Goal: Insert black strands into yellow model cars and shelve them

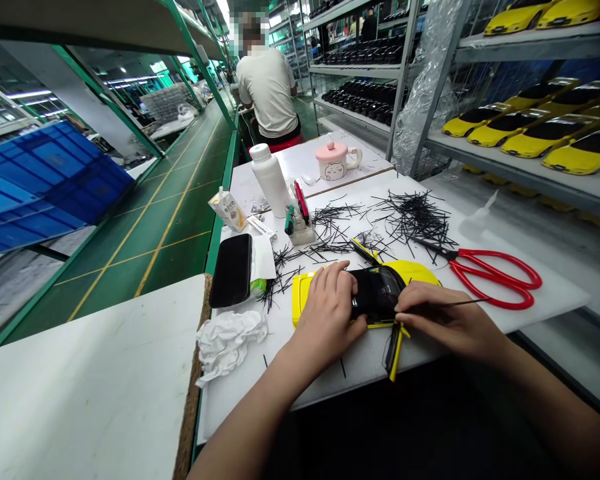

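A yellow toy car (413, 272) with a black roof lies on the white work surface, both its doors swung out. My left hand (330, 293) lies over one end of the car, fingers curled on the roof and thumb at the near side, holding it. At the windshield end, my right hand (440, 317) pinches a thin black strip (463, 303) against the car beside the near open door (394, 353). The strip's tail sticks out past my fingers to the right. Behind the right hand lie red-handled scissors (500, 277), and a heap of loose black strips (415, 217) spreads beyond the car.
Left of the car are a black phone (231, 270), crumpled tissue (233, 340), a drink carton (229, 209), a white bottle (270, 180) and a pen holder (301, 230). A lidded pink mug (331, 162) stands farther back. Racks of yellow cars (525, 143) flank the right; a person (267, 87) sits ahead.
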`<state>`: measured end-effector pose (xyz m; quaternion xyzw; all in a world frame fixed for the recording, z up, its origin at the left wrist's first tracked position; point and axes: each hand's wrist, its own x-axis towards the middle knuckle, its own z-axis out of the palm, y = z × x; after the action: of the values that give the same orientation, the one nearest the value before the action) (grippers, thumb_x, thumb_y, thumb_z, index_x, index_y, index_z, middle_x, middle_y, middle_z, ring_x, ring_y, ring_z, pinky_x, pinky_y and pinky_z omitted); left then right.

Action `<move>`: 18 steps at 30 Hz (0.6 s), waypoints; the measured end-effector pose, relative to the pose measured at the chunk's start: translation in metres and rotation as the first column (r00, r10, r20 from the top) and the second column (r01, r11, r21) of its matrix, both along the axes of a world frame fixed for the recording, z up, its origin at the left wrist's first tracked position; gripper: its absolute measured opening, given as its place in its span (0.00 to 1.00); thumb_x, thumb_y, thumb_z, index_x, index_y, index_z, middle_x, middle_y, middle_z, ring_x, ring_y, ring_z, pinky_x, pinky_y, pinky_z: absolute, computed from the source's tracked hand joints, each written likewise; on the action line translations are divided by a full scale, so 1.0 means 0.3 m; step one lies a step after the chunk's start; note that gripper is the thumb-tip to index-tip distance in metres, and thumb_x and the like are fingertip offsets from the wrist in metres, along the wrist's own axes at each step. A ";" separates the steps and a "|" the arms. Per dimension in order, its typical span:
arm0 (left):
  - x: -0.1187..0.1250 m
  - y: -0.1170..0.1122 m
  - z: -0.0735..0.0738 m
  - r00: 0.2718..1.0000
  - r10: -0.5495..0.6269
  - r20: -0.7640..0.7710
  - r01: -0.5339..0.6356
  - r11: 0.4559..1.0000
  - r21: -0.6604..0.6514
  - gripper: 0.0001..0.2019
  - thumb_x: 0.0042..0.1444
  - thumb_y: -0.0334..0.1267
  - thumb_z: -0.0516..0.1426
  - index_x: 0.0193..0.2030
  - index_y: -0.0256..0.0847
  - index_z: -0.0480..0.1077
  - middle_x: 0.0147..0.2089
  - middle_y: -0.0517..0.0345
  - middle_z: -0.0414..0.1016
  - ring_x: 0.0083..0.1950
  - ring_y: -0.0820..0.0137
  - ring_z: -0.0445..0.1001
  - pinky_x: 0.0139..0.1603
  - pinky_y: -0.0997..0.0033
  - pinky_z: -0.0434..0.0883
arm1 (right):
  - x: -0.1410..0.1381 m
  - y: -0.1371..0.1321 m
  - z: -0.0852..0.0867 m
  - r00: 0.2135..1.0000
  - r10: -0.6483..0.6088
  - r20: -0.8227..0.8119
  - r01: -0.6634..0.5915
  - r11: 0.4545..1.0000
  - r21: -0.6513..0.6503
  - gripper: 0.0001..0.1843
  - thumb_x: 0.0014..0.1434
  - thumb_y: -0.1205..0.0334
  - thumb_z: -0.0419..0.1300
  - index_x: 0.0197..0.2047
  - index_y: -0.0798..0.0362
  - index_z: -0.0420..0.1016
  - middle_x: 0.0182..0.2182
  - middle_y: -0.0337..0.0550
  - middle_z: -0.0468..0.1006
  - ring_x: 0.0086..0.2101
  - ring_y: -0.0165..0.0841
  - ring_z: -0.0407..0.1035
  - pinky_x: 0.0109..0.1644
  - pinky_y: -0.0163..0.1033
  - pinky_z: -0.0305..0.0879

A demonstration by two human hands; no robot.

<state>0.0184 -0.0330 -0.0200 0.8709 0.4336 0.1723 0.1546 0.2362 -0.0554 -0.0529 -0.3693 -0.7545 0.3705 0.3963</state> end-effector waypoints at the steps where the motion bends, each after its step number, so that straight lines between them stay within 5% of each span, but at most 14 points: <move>1: 0.000 0.000 0.001 1.000 0.002 0.001 -0.002 1.000 -0.008 0.14 0.50 0.31 0.57 0.39 0.44 0.54 0.60 0.38 0.61 0.66 0.48 0.57 0.62 0.41 0.59 | 0.001 0.000 -0.002 1.000 -0.002 -0.007 0.002 1.000 0.001 0.02 0.61 0.63 0.59 0.37 0.50 0.74 0.31 0.42 0.76 0.34 0.35 0.71 0.39 0.41 0.67; 11: 0.004 -0.002 0.013 0.999 0.031 -0.019 -0.032 0.998 -0.046 0.15 0.50 0.31 0.56 0.38 0.43 0.52 0.60 0.39 0.61 0.65 0.50 0.58 0.62 0.43 0.59 | 0.018 -0.004 -0.025 0.995 -0.016 -0.094 0.020 0.999 0.042 0.05 0.59 0.67 0.60 0.39 0.48 0.74 0.33 0.42 0.76 0.36 0.36 0.72 0.42 0.41 0.69; 18: -0.003 0.002 0.013 1.000 0.019 -0.015 -0.020 0.998 -0.060 0.15 0.49 0.31 0.56 0.39 0.43 0.52 0.59 0.40 0.63 0.65 0.52 0.57 0.63 0.46 0.58 | -0.014 -0.007 -0.002 0.999 0.034 0.011 -0.035 0.992 0.122 0.08 0.61 0.71 0.58 0.40 0.48 0.71 0.33 0.40 0.75 0.35 0.32 0.71 0.40 0.36 0.66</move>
<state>0.0175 -0.0324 -0.0160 0.8628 0.4482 0.1542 0.1758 0.2319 -0.0574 -0.0534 -0.3328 -0.7838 0.3289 0.4083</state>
